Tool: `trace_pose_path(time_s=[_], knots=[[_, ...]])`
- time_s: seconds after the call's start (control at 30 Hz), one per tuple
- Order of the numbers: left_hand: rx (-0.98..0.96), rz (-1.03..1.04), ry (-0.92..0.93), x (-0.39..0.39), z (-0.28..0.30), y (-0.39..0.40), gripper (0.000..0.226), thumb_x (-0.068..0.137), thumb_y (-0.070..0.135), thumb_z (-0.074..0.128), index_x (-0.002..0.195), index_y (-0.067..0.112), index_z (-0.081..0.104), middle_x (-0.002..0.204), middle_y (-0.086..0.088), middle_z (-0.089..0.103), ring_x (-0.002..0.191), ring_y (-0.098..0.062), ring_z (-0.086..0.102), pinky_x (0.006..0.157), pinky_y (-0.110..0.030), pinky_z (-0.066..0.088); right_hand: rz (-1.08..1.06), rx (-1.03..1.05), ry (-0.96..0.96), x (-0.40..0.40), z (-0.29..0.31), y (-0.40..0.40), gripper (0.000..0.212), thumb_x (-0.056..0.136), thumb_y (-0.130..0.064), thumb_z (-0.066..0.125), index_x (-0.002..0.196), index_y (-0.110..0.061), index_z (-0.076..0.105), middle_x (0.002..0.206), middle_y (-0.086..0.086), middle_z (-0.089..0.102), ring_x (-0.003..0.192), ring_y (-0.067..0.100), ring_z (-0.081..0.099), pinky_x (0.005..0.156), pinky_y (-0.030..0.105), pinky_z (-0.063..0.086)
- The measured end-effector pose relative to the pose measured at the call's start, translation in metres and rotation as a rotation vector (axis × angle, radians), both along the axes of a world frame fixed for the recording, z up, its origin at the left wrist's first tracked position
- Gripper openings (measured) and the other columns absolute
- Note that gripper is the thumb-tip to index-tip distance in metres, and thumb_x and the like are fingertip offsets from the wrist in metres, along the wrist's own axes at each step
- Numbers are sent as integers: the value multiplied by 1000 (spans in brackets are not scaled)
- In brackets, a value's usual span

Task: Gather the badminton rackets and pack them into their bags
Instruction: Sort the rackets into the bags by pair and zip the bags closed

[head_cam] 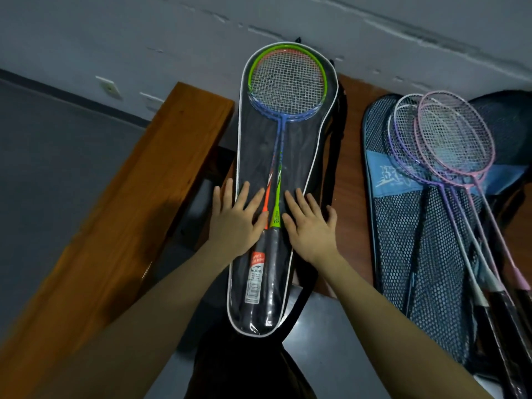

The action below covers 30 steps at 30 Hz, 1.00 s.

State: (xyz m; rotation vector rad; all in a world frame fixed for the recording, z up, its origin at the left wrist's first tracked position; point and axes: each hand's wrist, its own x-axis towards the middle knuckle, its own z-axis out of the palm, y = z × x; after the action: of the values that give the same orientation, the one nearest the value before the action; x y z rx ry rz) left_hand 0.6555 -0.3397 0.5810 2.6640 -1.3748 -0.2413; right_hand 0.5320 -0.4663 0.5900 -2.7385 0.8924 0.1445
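A black racket bag with white piping and a clear face lies along the middle, head end towards the wall. Two stacked rackets lie on it: a green-and-blue one and an orange one, handles towards me. My left hand rests flat, fingers spread, on the bag just left of the shafts. My right hand lies flat just right of them. Neither hand grips anything. To the right, three pink and purple rackets lie loose on a blue mesh bag.
A brown wooden bench runs diagonally on the left; a reddish-brown surface lies under the bags. A grey wall with a socket stands behind. A dark bag sits at the far right. Grey floor shows below.
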Motion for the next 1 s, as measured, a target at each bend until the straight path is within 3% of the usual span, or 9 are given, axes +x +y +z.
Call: trace_pose_path(time_s=[0.07, 0.2, 0.33, 0.4, 0.5, 0.6, 0.8, 1.0], knots=[[-11, -1, 22, 1, 1, 0, 52, 91, 47, 31, 136, 25, 44, 139, -11, 48, 134, -39, 32, 111, -55, 10, -19, 34, 35, 2, -1, 2, 53, 95, -50, 15, 147, -38, 14, 157, -8, 13, 144, 15, 9, 109, 45, 1], [-46, -20, 55, 4, 5, 0, 49, 91, 44, 36, 130, 20, 52, 130, -15, 56, 127, -36, 44, 107, -55, 26, -35, 110, 57, 7, 10, 0, 50, 98, -45, 27, 147, -37, 15, 157, -8, 13, 143, 15, 10, 110, 48, 6], [-27, -65, 96, 4, 24, -10, 50, 85, 38, 40, 113, 5, 63, 114, -24, 63, 110, -39, 57, 96, -53, 40, -42, 97, -4, -2, 22, -8, 48, 96, -42, 38, 142, -32, 31, 152, -5, 30, 136, 18, 29, 104, 43, 17], [-49, -80, 121, -6, 40, -20, 54, 83, 39, 35, 114, 2, 61, 115, -24, 61, 108, -39, 58, 94, -49, 43, -106, 100, -92, -17, 27, -13, 45, 96, -36, 42, 139, -27, 38, 145, -2, 40, 129, 22, 39, 100, 41, 23], [-93, -88, 160, -34, 58, -43, 52, 92, 37, 38, 133, 7, 43, 142, -21, 37, 125, -37, 41, 104, -42, 30, -178, 111, -196, -50, 31, -29, 42, 94, -27, 48, 135, -17, 45, 130, 7, 54, 116, 30, 51, 94, 42, 36], [-90, -91, 195, -70, 63, -74, 50, 94, 33, 40, 139, 13, 32, 151, -16, 19, 132, -34, 29, 108, -40, 21, -252, 153, -265, -90, 32, -58, 37, 93, -22, 51, 128, -9, 53, 120, 14, 60, 106, 34, 58, 89, 43, 47], [-101, -182, 271, -142, 60, -152, 43, 94, 31, 41, 134, 13, 39, 149, -14, 20, 133, -33, 23, 108, -43, 21, -380, 161, -303, -159, 40, -134, 33, 93, -23, 52, 123, -11, 57, 113, 11, 61, 98, 29, 61, 81, 41, 51], [-52, -22, 346, -201, 41, -208, 43, 93, 33, 43, 132, 15, 41, 144, -12, 29, 127, -32, 32, 103, -41, 27, -344, 39, -195, -233, 21, -196, 36, 87, -27, 56, 117, -8, 61, 104, 16, 64, 93, 39, 60, 78, 45, 49]])
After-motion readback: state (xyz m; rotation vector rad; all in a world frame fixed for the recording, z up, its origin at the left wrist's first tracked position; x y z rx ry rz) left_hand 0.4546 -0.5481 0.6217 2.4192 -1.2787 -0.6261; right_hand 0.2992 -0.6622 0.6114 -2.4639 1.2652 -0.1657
